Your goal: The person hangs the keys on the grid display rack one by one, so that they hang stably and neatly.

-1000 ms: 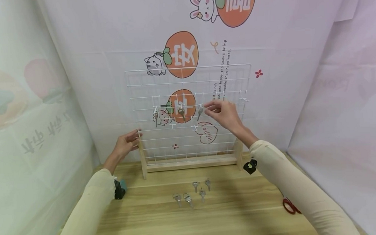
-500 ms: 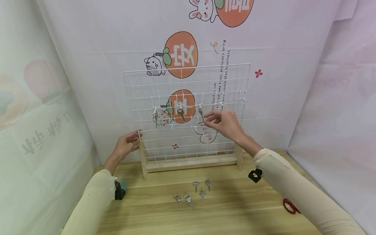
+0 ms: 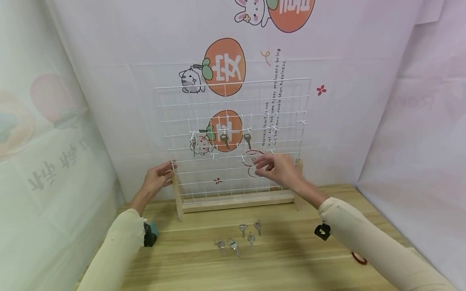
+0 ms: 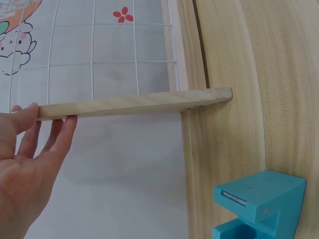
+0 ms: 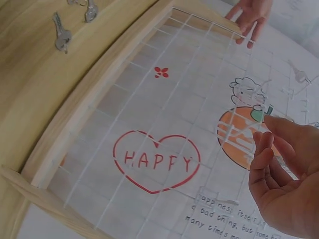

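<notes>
Light wood table (image 3: 285, 264) below, printed backdrop (image 3: 330, 50) behind. On the table's rear edge, upright: white wire grid (image 3: 231, 106) in a wooden frame (image 3: 237, 202), left post (image 4: 134, 103) and right post (image 3: 298, 184) at either end. Left hand (image 3: 155, 180) at the left post, fingers straight and slightly spread, fingertips (image 4: 70, 124) touching the post's underside in the left wrist view, thumb along its upper edge; nothing gripped. Right hand (image 3: 278, 167) in front of the grid's lower right part, over the red heart print (image 5: 157, 162) on the backdrop; fingers loosely bent and held close together, thumb near the forefinger, nothing seen between them; contact with the wire not discernible. Fingers (image 5: 266, 149) clear of the wire in the right wrist view, palm empty. Three keys hung on white hooks in the grid's middle row: left key (image 3: 194, 143), middle key (image 3: 225, 139), right key (image 3: 248, 139); right key just above and left of the right hand, apart from it. Five loose keys (image 3: 239, 240) flat on the table in front of the frame, well apart from both hands. Teal block (image 4: 259, 204) on the left wrist, black clip (image 3: 322, 231) at the right sleeve. Red object (image 3: 359, 258) partly hidden behind the right forearm, kind not discernible.
</notes>
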Tool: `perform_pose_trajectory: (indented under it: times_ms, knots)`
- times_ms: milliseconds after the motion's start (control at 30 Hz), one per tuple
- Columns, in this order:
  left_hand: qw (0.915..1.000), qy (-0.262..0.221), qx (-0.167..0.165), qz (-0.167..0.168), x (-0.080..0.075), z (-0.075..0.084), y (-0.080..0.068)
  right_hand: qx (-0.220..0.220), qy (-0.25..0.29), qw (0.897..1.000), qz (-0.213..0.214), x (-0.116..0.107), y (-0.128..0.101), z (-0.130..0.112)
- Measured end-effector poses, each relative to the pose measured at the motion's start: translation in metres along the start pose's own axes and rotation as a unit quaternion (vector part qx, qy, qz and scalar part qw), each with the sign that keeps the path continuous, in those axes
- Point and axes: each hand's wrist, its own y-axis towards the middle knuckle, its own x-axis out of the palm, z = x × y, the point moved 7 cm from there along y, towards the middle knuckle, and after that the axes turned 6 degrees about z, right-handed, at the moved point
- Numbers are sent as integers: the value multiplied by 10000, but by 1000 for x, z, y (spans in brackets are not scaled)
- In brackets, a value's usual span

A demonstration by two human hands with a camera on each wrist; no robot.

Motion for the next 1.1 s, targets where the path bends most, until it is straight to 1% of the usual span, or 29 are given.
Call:
perform_pose_trajectory:
  times_ms: [167,433,533,667,767,967,1100]
  knots:
    - [10000,-28,-24,-15,0,0,-1,-152,39,9998,-109,13,-10,5]
    - [10000,7,-87,30,0,0,-1,14,181,9988,-447,37,-23,17]
    - [10000,13,-88,23,-1,0,-1,-92,251,9984,-492,46,-27,20]
    - [9999,-41,-104,-29,0,1,-1,-129,289,9976,-612,59,-33,25]
    - [9999,-79,-147,-29,0,1,-1,-71,359,9967,-721,68,-38,30]
    - [9998,-126,-159,-32,0,0,0,-214,540,9957,-719,84,-46,38]
    - [9998,-132,-128,-58,-1,-1,0,-152,644,9946,-796,94,-53,45]
